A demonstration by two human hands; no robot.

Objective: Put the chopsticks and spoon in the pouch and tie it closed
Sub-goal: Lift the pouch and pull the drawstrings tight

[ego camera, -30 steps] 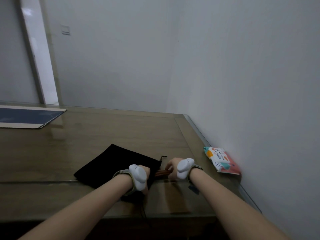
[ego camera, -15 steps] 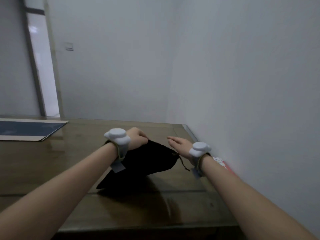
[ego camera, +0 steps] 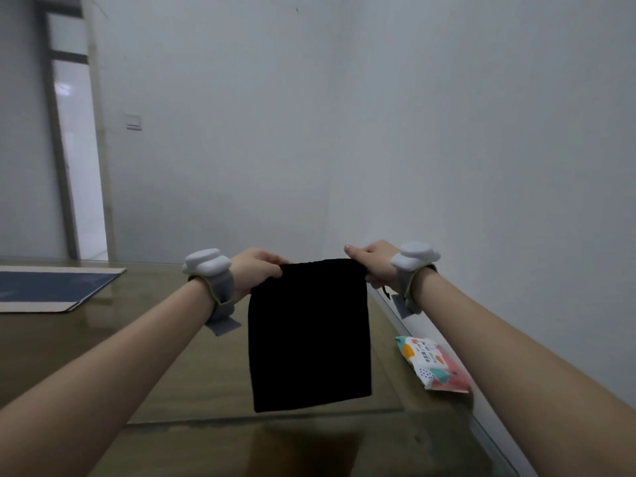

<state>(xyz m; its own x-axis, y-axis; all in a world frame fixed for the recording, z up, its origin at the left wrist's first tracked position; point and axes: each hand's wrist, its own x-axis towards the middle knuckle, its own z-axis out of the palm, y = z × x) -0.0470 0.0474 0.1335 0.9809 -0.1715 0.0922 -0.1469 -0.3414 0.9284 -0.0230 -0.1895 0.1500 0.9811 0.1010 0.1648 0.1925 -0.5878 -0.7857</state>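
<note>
Above the wooden table [ego camera: 103, 356], left hand [ego camera: 256, 270] and right hand [ego camera: 373, 261] each pinched the black drawstring pouch [ego camera: 308, 335] (hanging upright), best pulled outward evenly.

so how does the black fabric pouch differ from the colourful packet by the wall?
The plain black fabric drawstring pouch hangs upright in the air, held at its top corners by the left hand and the right hand; the colourful printed plastic packet lies flat on the brown table, untouched. The pouch looks larger. Both are soft, flat packages.
</note>
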